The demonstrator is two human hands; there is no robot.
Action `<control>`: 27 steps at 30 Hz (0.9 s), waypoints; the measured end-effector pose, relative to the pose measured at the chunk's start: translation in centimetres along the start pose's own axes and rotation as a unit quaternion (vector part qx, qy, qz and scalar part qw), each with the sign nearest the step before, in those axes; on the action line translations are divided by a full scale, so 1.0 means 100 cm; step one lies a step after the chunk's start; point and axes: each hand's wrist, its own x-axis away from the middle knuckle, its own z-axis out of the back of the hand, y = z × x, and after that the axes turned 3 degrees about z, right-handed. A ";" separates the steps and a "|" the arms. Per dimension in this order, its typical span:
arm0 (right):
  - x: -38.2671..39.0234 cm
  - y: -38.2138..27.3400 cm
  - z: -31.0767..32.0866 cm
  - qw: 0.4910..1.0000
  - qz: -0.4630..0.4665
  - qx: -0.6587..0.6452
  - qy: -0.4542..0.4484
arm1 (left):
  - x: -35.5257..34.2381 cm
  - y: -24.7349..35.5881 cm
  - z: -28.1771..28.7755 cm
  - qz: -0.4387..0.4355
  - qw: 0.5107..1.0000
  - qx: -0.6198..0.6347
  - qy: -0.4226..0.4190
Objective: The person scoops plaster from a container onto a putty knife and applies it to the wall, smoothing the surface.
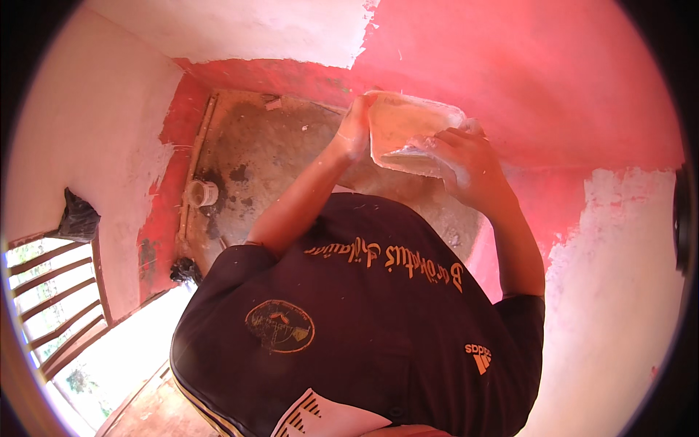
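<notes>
In front of my chest my left hand point(355, 127) grips the left side of a shallow rectangular tub point(408, 116), smeared whitish along its rim. The tub is tilted so that its beige inside shows. My right hand point(470, 156) is at the tub's right side, fingers bent over and into it. Beneath those fingers a flat pale blade point(406, 153), like a scraper's, lies across the near part of the tub. Its handle is hidden by the right hand. Whitish smears cover the fingers of the right hand.
Ahead and to the right stands a wall painted red-pink point(524, 80) with ragged white areas. A small white bucket point(202, 193) rests on the stained floor point(269, 153), near a long thin strip. At left are a barred window point(58, 295) and a hanging black bag point(79, 216).
</notes>
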 end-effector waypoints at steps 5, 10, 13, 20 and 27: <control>-0.016 0.000 0.008 0.998 -0.039 -0.034 0.041 | -0.007 -0.016 0.014 -0.033 0.997 -0.070 0.026; -0.024 0.002 -0.003 1.000 0.017 -0.013 0.020 | -0.006 -0.013 0.022 -0.025 0.998 -0.018 0.059; -0.035 -0.006 -0.006 0.999 -0.011 -0.019 -0.035 | 0.000 0.002 0.027 -0.023 0.996 0.006 0.086; -0.072 -0.001 -0.026 0.999 -0.002 -0.045 0.029 | -0.002 0.013 0.057 -0.049 0.996 -0.051 0.060; -0.109 -0.010 -0.031 0.999 -0.036 -0.006 0.025 | -0.003 0.049 0.076 -0.061 0.990 -0.065 0.105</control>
